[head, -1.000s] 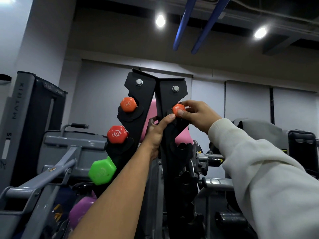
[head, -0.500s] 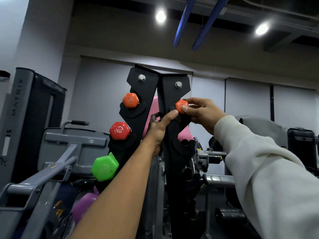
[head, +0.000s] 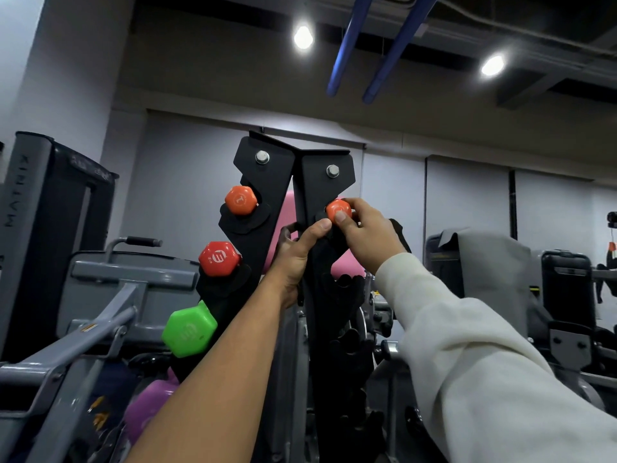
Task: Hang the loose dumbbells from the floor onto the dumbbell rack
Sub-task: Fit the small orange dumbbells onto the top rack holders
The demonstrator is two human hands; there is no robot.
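Observation:
A black upright dumbbell rack fills the middle of the view. My right hand pinches the head of a small orange dumbbell at the top slot of the rack's right plate. My left hand grips the rack's central edge just below, thumb tip beside the orange head. On the left plate hang an orange dumbbell, a red dumbbell, a green dumbbell and, lowest, a purple dumbbell.
A grey weight machine frame stands at the left, with a dark upright machine behind it. More grey gym machines stand at the right. A pink object shows behind the rack.
The view has shifted slightly. My right hand holds the small orange dumbbell at the same top right slot, and my left hand keeps its grip on the rack.

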